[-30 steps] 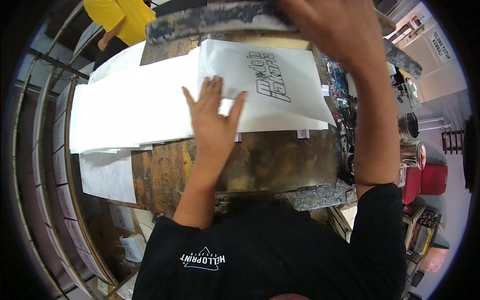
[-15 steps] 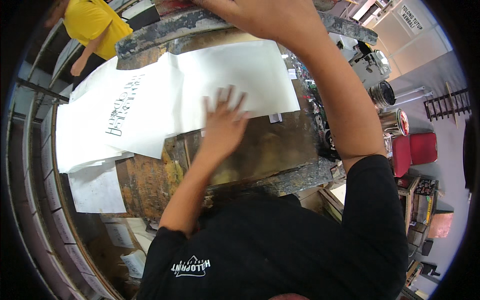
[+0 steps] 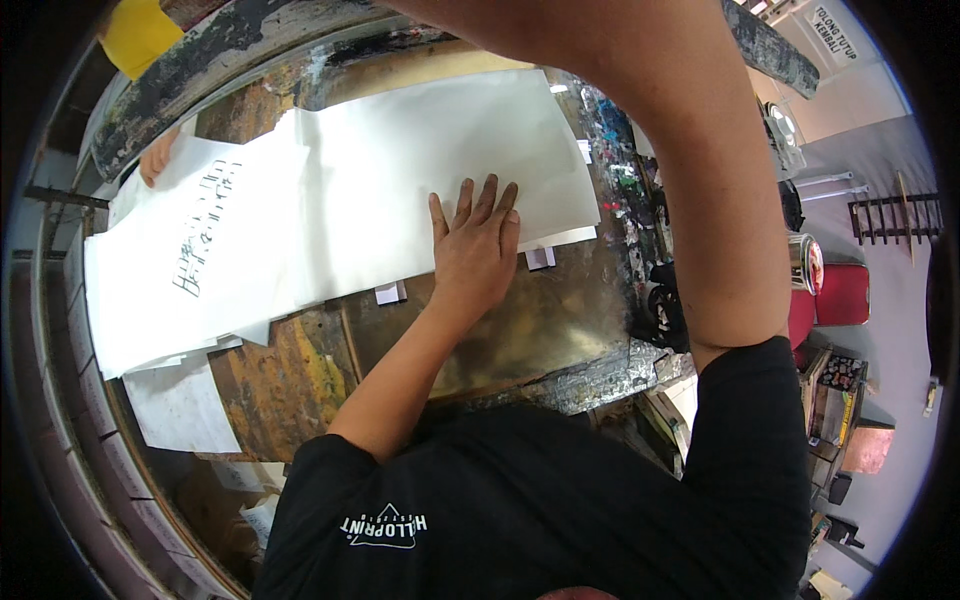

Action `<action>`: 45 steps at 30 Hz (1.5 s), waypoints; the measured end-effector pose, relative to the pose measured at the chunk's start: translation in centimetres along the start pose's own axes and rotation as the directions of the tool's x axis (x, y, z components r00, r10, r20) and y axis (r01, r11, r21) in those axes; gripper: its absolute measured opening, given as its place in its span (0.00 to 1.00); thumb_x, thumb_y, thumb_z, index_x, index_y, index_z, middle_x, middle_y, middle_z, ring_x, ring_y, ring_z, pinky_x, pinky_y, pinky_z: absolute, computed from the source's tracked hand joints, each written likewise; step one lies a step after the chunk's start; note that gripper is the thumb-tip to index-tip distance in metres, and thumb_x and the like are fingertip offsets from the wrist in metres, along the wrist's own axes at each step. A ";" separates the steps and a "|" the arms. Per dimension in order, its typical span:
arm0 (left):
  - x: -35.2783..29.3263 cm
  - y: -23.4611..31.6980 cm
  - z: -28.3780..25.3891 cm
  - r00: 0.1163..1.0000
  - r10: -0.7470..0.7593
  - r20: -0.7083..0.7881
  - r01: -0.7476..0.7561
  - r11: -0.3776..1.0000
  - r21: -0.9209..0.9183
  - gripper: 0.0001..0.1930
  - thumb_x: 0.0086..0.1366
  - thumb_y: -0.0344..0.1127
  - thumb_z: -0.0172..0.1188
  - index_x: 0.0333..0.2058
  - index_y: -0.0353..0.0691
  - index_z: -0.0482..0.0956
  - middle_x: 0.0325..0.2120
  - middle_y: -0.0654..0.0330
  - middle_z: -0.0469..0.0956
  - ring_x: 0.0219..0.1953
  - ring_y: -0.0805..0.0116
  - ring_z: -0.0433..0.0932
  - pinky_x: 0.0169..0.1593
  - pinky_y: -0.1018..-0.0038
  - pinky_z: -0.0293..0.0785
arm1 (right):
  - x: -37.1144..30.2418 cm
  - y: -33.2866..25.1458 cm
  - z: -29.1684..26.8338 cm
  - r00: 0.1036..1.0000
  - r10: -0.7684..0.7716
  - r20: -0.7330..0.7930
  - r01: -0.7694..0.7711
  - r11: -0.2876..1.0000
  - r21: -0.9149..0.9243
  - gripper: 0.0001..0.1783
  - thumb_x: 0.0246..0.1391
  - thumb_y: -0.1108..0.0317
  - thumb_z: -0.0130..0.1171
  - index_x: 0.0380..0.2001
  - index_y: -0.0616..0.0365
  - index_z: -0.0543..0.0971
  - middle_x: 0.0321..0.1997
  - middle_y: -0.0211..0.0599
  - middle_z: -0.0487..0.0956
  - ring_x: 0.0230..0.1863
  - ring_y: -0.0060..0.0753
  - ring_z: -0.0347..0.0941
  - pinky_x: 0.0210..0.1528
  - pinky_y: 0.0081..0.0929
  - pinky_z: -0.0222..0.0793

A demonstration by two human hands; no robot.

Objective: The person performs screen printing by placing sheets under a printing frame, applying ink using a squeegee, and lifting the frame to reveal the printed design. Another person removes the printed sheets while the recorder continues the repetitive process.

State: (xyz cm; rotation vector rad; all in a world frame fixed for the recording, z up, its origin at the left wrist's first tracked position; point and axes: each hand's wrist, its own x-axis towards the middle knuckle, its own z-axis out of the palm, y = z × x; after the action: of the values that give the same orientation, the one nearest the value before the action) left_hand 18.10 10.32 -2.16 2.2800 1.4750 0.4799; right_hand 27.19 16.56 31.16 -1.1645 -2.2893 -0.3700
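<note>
My left hand [image 3: 475, 248] lies flat with its fingers spread on a blank white sheet [image 3: 390, 170]. That sheet covers part of a brownish, worn board [image 3: 560, 310]. To its left, white sheets with dark printed lettering [image 3: 150, 290] overlap in a pile. My right arm reaches up across the board, and part of my right hand [image 3: 500, 22] shows at the top edge with its fingers out of view. Near it, a paint-crusted frame bar [image 3: 250, 45] is raised above the board's far side. Another person's hand [image 3: 158, 158] touches the far left of the printed sheets.
Small white tabs [image 3: 390, 292] stick out under the sheet's near edge. A stained sheet [image 3: 185, 405] hangs at the board's left end, beside long rack rails [image 3: 100, 430]. On the right stand a metal can [image 3: 803, 262] and a red chair [image 3: 842, 295].
The printed sheet has shifted left, and the other person's hand now reaches its edge. My left hand has settled, further right on the blank sheet. The frame bar appears larger and further left.
</note>
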 end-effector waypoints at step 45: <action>-16.7 -10.0 -8.0 0.890 -0.367 -0.270 0.306 0.921 -0.242 0.62 0.38 0.54 0.90 0.71 0.31 0.72 0.36 0.45 0.88 0.38 0.54 0.88 0.45 0.64 0.81 | -6.9 9.5 31.5 0.969 0.043 0.243 -0.048 0.999 0.017 0.20 0.63 0.45 0.66 0.47 0.48 0.83 0.43 0.37 0.84 0.47 0.49 0.82 0.44 0.51 0.80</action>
State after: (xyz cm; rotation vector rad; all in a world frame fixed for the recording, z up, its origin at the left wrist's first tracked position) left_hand -0.11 -0.23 -1.41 1.8026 1.8420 0.8627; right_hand 27.48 32.35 1.47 -1.3108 -2.4623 -0.1917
